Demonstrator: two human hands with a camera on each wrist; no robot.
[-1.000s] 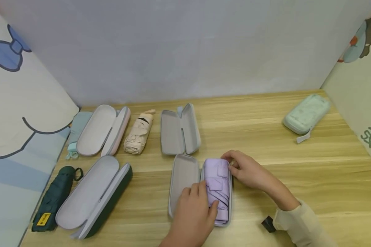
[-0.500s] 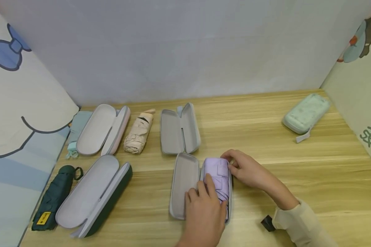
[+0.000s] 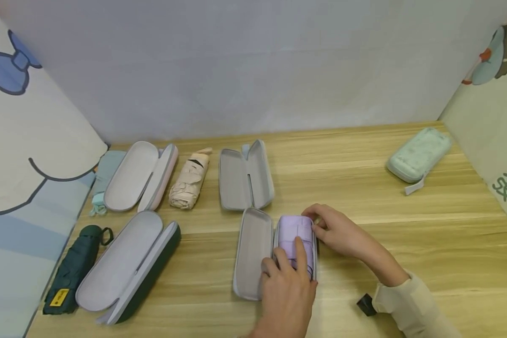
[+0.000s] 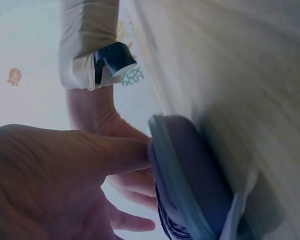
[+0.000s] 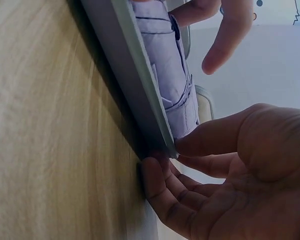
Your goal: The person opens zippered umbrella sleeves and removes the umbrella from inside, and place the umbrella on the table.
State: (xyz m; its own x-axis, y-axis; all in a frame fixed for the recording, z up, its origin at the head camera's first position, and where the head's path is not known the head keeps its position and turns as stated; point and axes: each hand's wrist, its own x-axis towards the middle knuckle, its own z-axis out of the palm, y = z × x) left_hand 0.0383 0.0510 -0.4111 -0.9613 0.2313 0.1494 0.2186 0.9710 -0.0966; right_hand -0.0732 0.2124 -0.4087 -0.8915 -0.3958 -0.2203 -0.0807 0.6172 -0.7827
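Note:
A folded lilac umbrella (image 3: pixel 295 227) lies inside a small hard case (image 3: pixel 250 263), whose grey-lined lid is spread flat to the left. My left hand (image 3: pixel 288 291) is over the umbrella's near half, hiding that end, with its index finger stretched along the top. In the left wrist view its thumb (image 4: pixel 125 156) reaches the case's rim. My right hand (image 3: pixel 335 232) holds the far right corner of the case. Its thumb (image 5: pixel 210 140) is on the rim beside the umbrella, and the fingers curl round the outside in the right wrist view.
Behind stands another spread case (image 3: pixel 235 183). To the left are a beige umbrella (image 3: pixel 189 183), a pink case (image 3: pixel 131 178), a pale blue umbrella (image 3: pixel 109 171), a dark green case (image 3: pixel 118 263) and a dark green umbrella (image 3: pixel 73 267). A closed mint case (image 3: pixel 420 155) lies far right.
My left hand has slid right and its fingers now lie further across the umbrella, covering more of its near end. The right hand stays at the case's far corner.

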